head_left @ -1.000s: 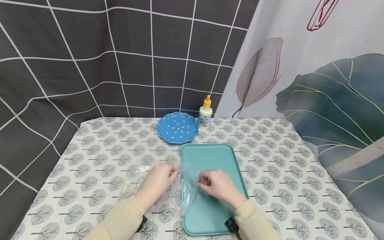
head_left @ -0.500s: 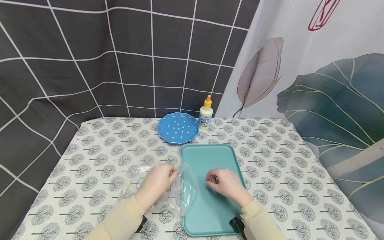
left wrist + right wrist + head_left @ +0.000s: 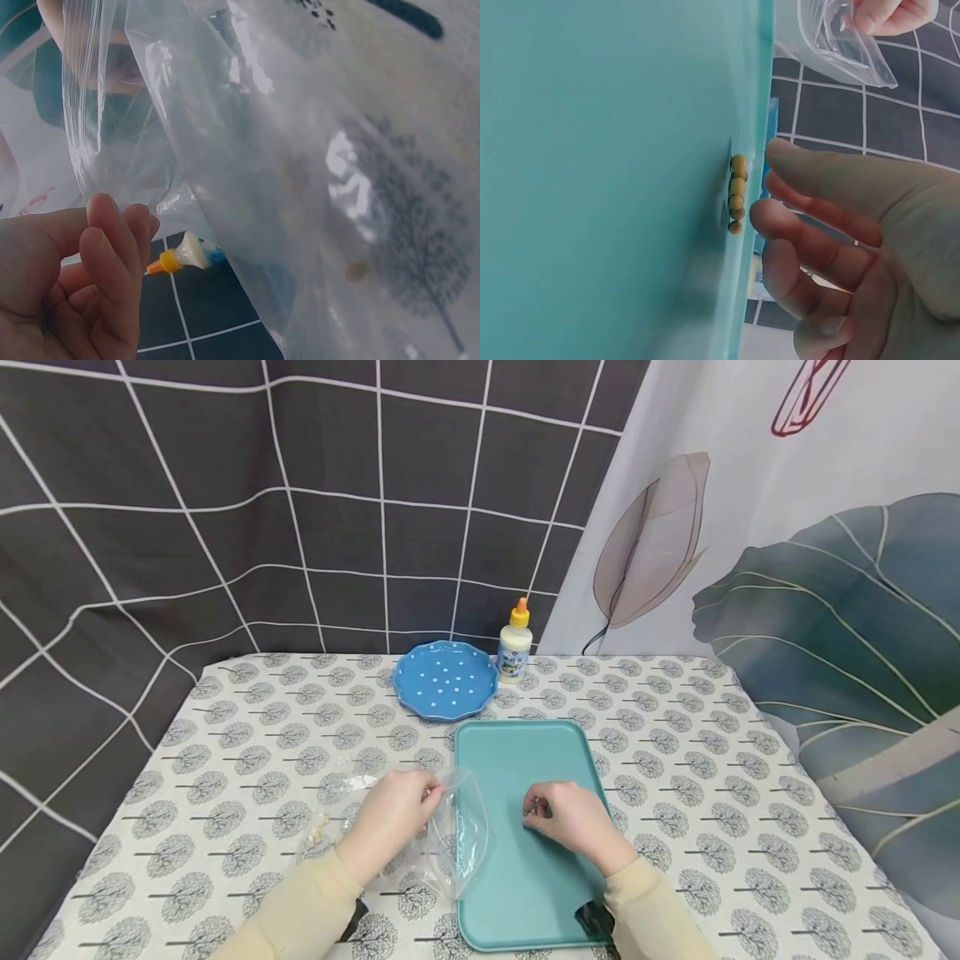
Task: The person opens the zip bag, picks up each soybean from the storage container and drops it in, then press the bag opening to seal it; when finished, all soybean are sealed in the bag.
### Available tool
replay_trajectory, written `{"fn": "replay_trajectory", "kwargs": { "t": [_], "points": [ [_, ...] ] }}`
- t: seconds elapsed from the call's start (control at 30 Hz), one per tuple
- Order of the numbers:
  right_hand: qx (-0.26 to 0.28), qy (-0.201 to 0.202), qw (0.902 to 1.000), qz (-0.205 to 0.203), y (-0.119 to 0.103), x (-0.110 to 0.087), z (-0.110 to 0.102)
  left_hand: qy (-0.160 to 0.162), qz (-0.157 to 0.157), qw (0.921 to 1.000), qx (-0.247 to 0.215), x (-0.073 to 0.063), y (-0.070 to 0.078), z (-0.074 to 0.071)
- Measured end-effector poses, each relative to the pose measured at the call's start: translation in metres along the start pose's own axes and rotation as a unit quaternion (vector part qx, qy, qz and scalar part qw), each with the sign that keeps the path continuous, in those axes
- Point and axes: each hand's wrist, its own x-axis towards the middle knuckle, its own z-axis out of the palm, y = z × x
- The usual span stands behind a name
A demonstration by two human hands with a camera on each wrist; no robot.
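Observation:
A clear plastic zip bag (image 3: 467,839) has its mouth overlapping the tray's left edge; small pale pieces (image 3: 318,828) show inside it. My left hand (image 3: 397,814) pinches the bag's upper edge between thumb and fingers. Over the middle of the teal tray (image 3: 525,756) is my right hand (image 3: 573,822), thumb and fingers bent and apart. Several small round tan pieces (image 3: 737,199), like beans, are close together on the tray just past its fingertips in the right wrist view.
A blue scalloped plate (image 3: 445,681) with white dots stands behind the tray. Next to it is a cream bottle (image 3: 513,652) with a yellow and orange cap. A tree-patterned cloth (image 3: 247,718) covers the table, and dark grid fabric (image 3: 322,460) hangs behind.
My right hand has moved rightward over the tray, away from the bag's mouth. The left hand and the bag have stayed in place.

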Motion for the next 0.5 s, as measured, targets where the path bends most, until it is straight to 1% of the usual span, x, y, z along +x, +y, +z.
{"fn": "replay_trajectory", "kwargs": {
  "t": [0.3, 0.5],
  "points": [
    [-0.019, -0.021, 0.9995, 0.012, 0.0008, 0.0008, 0.0032, 0.003, 0.001, 1.0, 0.002, -0.0004, -0.0009, 0.0007],
    [-0.028, -0.025, 0.9993, 0.005, -0.0017, 0.0025, 0.0034, 0.001, 0.004, 1.0, 0.002, -0.0008, -0.0013, 0.0011]
  ]
}}
